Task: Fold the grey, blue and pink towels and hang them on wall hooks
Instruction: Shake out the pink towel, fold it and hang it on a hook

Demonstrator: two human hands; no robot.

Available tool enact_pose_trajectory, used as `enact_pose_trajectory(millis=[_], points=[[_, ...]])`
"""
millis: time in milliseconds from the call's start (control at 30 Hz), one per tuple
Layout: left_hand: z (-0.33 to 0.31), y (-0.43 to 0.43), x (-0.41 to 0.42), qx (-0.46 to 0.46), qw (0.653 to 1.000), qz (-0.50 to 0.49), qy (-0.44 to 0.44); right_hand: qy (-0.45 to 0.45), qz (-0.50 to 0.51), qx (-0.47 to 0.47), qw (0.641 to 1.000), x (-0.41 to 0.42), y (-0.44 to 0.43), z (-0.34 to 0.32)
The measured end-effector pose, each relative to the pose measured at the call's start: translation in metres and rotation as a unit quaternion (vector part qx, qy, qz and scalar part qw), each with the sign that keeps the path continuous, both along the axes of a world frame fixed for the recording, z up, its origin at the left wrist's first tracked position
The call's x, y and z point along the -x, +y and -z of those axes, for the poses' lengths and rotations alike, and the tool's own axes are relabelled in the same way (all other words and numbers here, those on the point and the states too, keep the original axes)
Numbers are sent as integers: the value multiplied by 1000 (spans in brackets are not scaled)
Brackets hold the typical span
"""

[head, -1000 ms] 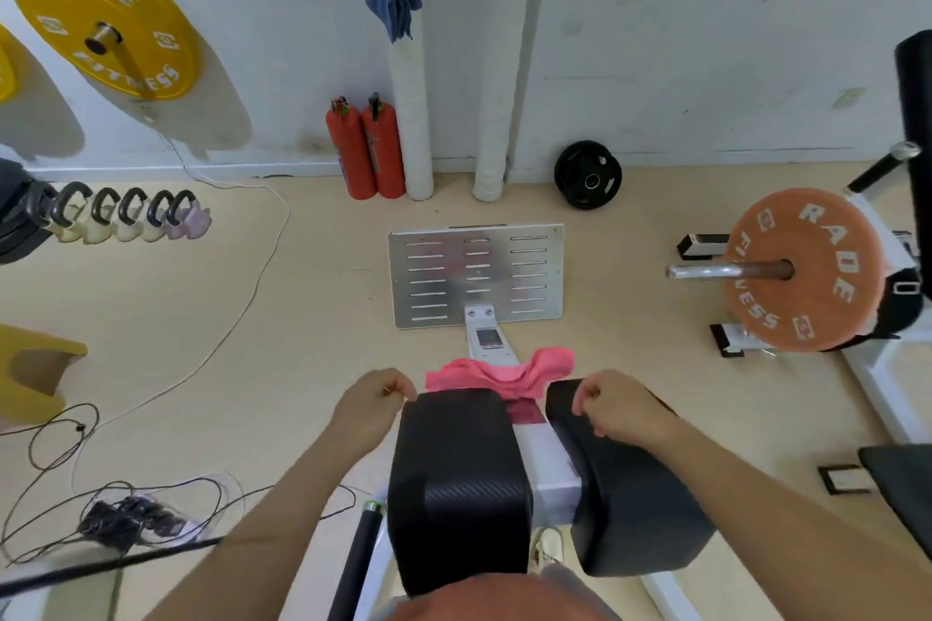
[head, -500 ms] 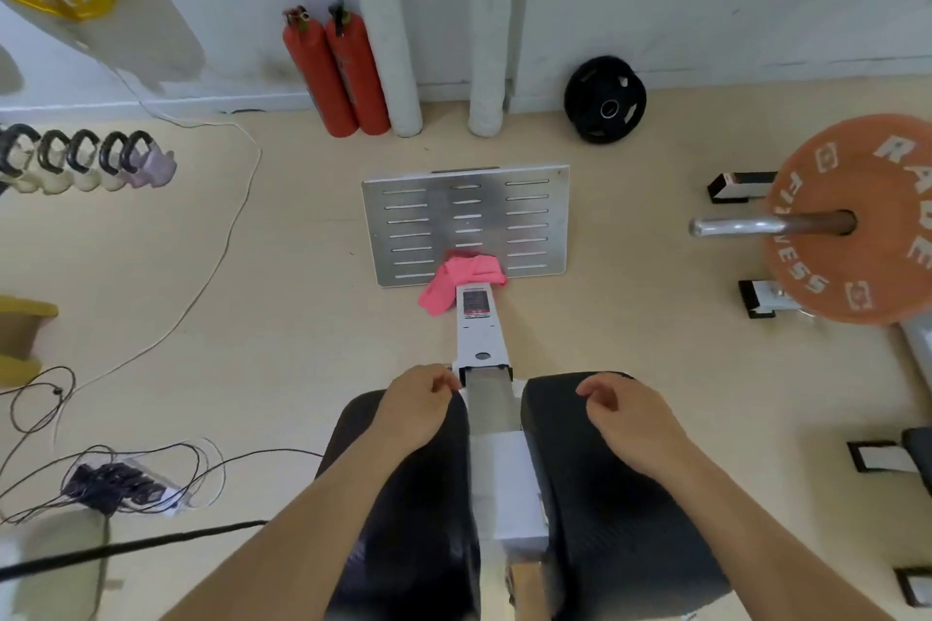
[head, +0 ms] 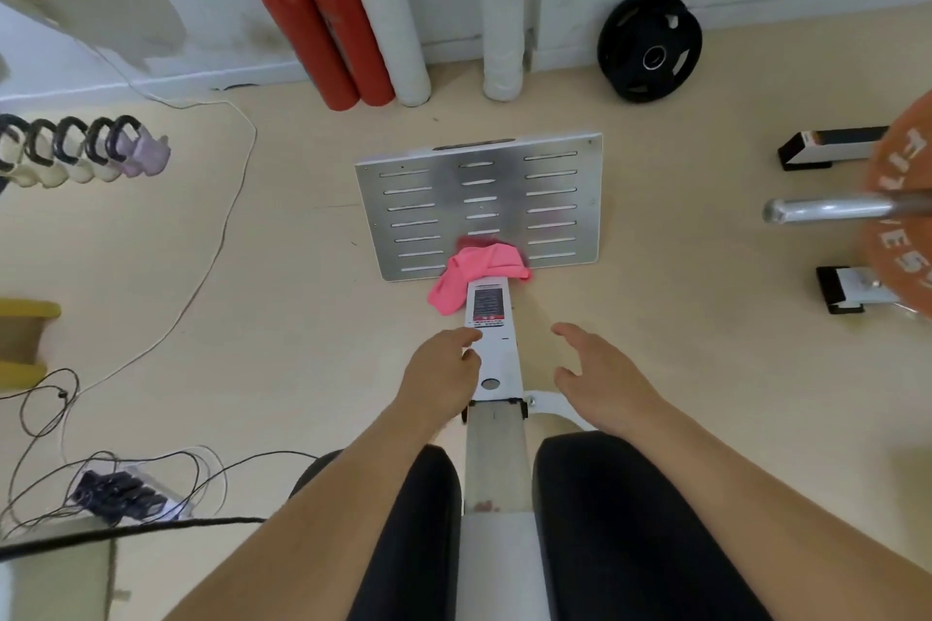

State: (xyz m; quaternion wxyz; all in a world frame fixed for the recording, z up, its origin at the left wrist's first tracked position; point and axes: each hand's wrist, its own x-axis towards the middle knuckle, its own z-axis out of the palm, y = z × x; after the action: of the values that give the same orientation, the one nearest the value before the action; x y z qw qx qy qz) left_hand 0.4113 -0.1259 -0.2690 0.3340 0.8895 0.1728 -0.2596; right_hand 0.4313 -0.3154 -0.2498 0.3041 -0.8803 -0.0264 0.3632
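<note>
Hands: left (head: 444,366) loosely curled, right (head: 597,376) spread open, both empty, short of pink towel (head: 471,270).

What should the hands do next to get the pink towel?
Probably reach forward and grasp the pink towel. It lies crumpled over the far end of the white beam, against the metal footplate, and both the left hand and right hand are empty, short of it.

- I see the pink towel (head: 471,270) crumpled at the foot of the metal plate (head: 479,202), draped over the white beam (head: 491,343)
- My left hand (head: 444,368) touches the beam; my right hand (head: 600,381) hovers spread, empty
</note>
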Motion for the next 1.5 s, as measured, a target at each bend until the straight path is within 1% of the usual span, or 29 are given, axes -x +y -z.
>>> enact_pose_trajectory(millis=[133, 200, 300, 400, 567, 667, 800, 867, 933, 967, 1000, 1067, 1133, 1200, 1333, 1433, 1500], points=[[45, 13, -50, -3, 1000, 18, -15, -20, -34, -3, 999, -50, 27, 38], [70, 18, -77, -6, 999, 39, -19, -28, -57, 13, 998, -75, 40, 63], [117, 30, -111, 1, 999, 44, 4, -22, -91, 41, 995, -112, 59, 107], [168, 47, -130, 3, 999, 28, 19, -5, -121, 41, 992, -144, 80, 155], [245, 61, -154, 9, 999, 13, 38, 17, -133, 35, 990, -182, 105, 238], [286, 58, -172, 13, 998, 24, 57, 42, -129, 30, 990, -200, 112, 282], [341, 54, -198, 34, 998, 17, 53, 52, -138, 12, 989, -210, 116, 328], [364, 56, -208, 45, 996, -25, 67, 66, -121, -8, 990, -210, 118, 345], [388, 58, -217, 54, 992, -71, 93, 98, -101, -23, 990, -202, 117, 362], [398, 57, -220, 54, 990, -79, 105, 116, -96, -19, 988, -195, 116, 369], [407, 54, -220, 54, 989, -74, 118, 127, -96, -13, 987, -186, 114, 375], [419, 45, -216, 51, 989, -43, 131, 108, -101, 1, 989, -172, 110, 385], [426, 38, -210, 43, 991, -31, 125, 82, -73, 8, 994, -166, 110, 389], [426, 34, -207, 42, 992, -33, 115, 82, -39, 2, 996, -166, 110, 390], [425, 31, -196, -13, 997, -4, 72, 88, -23, -33, 995, -159, 111, 385], [438, 34, -198, -44, 998, -10, 51, 56, -28, -12, 998, -158, 108, 386], [451, 35, -210, -56, 995, 21, 76, 33, -25, -12, 999, -163, 106, 392]])
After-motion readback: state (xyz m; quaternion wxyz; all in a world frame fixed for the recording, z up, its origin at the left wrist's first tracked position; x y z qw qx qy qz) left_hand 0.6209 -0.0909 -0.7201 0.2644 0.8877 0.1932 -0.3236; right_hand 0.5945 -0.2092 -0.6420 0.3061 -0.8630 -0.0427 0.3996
